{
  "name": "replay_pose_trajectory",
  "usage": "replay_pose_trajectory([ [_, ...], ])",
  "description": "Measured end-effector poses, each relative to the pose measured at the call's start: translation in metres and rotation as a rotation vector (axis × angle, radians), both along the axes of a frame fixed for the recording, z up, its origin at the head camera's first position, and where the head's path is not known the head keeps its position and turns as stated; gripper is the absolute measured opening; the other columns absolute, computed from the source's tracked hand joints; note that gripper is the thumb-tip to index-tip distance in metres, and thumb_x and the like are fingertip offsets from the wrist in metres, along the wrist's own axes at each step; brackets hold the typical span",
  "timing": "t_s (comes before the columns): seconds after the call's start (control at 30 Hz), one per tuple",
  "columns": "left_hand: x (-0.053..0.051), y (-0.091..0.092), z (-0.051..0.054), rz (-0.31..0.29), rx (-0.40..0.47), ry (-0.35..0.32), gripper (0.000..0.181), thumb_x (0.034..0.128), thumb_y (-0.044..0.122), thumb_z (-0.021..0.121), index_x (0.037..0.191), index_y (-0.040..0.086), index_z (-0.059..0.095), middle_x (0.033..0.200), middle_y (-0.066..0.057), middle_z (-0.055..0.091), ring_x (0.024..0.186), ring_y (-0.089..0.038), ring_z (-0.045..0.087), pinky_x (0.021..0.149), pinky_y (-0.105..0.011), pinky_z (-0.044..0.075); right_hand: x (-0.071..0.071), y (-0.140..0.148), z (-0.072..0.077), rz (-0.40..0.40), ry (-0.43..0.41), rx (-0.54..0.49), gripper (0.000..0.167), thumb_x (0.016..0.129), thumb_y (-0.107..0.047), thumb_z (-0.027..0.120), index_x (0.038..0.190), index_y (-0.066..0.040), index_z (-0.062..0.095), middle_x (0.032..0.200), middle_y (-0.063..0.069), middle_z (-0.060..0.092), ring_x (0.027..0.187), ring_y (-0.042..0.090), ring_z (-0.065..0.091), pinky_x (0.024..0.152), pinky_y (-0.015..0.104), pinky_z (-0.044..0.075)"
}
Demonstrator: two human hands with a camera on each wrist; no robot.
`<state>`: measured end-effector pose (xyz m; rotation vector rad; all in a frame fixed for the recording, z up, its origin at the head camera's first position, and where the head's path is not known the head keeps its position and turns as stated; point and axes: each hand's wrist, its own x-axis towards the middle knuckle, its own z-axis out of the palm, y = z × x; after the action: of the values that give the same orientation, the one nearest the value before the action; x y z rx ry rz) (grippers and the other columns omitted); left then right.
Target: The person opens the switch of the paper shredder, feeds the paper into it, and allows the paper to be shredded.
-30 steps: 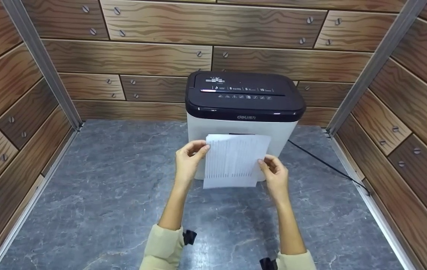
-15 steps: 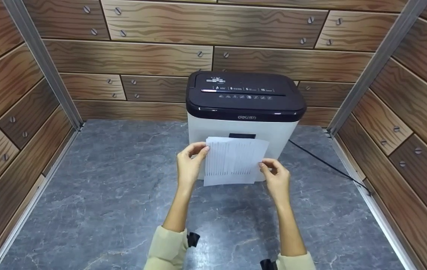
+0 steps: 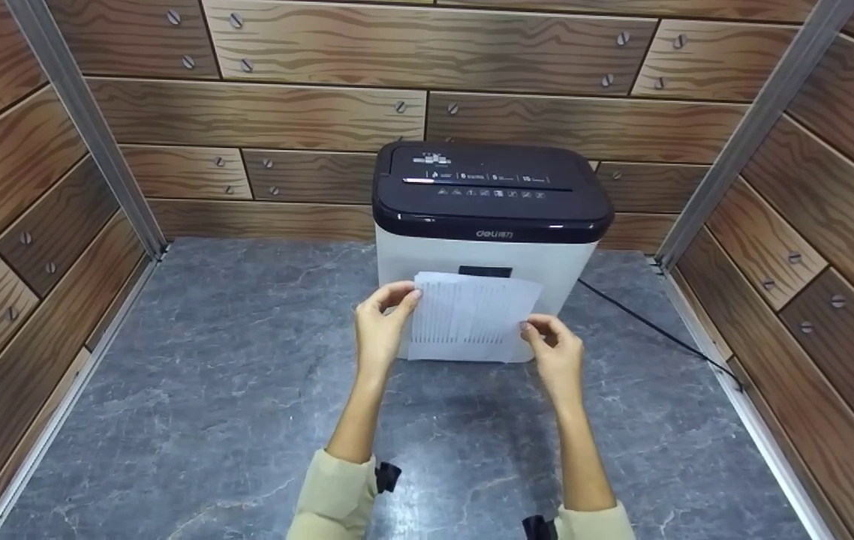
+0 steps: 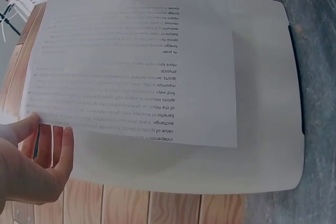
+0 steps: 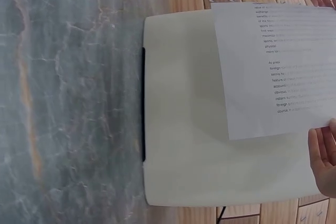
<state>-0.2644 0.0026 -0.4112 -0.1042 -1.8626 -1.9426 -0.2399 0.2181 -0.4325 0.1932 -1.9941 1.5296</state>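
A printed sheet of paper (image 3: 474,319) is held up between both hands, in front of the white body of a paper shredder (image 3: 493,195). My left hand (image 3: 382,322) pinches the sheet's left edge near its top corner, thumb toward me. On the other side my right hand (image 3: 556,351) pinches the right edge, a bit lower. Lines of text show on the paper (image 4: 142,72) in the left wrist view, and the left hand (image 4: 39,161) grips its edge there. In the right wrist view the paper (image 5: 278,72) stands apart from the shredder's front (image 5: 178,108).
The shredder's dark lid has a long feed slot (image 3: 487,184) across its top. A black cord (image 3: 652,326) runs from behind it to the right wall. Wood-pattern walls (image 3: 412,52) enclose the grey marbled floor (image 3: 247,360) on three sides.
Over the last second the paper has dipped, then tilted so its lower edge appears higher. The dark window on the shredder's front has come into sight above it. Both hands keep their pinch.
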Motion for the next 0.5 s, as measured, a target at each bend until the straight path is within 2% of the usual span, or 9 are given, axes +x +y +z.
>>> replay_pose_trajectory([
  [0.1, 0.001, -0.001, 0.009, -0.023, 0.011, 0.017, 0.014, 0.0806, 0.008, 0.071, 0.091, -0.002, 0.069, 0.085, -0.008, 0.067, 0.082, -0.018, 0.06, 0.072, -0.031, 0.05, -0.004, 0.004, 0.004, 0.03, 0.027, -0.03, 0.008, 0.081, 0.013, 0.06, 0.088, 0.018, 0.06, 0.08, 0.029, 0.061, 0.067, 0.021, 0.064, 0.064, 0.017, 0.051],
  [0.23, 0.004, -0.002, 0.026, -0.061, 0.051, 0.036, 0.013, 0.0804, 0.004, 0.069, 0.091, -0.005, 0.068, 0.085, -0.009, 0.067, 0.082, -0.018, 0.06, 0.074, -0.03, 0.05, -0.004, 0.005, 0.019, 0.067, 0.032, -0.079, 0.009, 0.081, 0.015, 0.059, 0.089, 0.02, 0.058, 0.082, 0.032, 0.06, 0.068, 0.009, 0.063, 0.068, 0.019, 0.052],
  [0.37, 0.009, -0.003, 0.047, -0.099, 0.08, 0.069, 0.013, 0.0805, 0.002, 0.069, 0.09, -0.006, 0.067, 0.085, -0.009, 0.067, 0.083, -0.018, 0.06, 0.078, -0.032, 0.05, -0.004, 0.007, 0.039, 0.065, 0.042, -0.081, 0.008, 0.081, 0.015, 0.059, 0.088, 0.019, 0.058, 0.082, 0.028, 0.062, 0.069, 0.007, 0.063, 0.069, 0.018, 0.051],
  [0.5, 0.013, -0.004, 0.071, -0.142, 0.074, 0.163, 0.013, 0.0808, 0.002, 0.068, 0.09, -0.007, 0.067, 0.085, -0.01, 0.066, 0.083, -0.019, 0.061, 0.08, -0.032, 0.05, -0.009, 0.014, 0.054, 0.055, 0.077, -0.091, 0.007, 0.081, 0.014, 0.061, 0.087, 0.017, 0.059, 0.08, 0.02, 0.064, 0.07, 0.008, 0.063, 0.071, 0.021, 0.052],
])
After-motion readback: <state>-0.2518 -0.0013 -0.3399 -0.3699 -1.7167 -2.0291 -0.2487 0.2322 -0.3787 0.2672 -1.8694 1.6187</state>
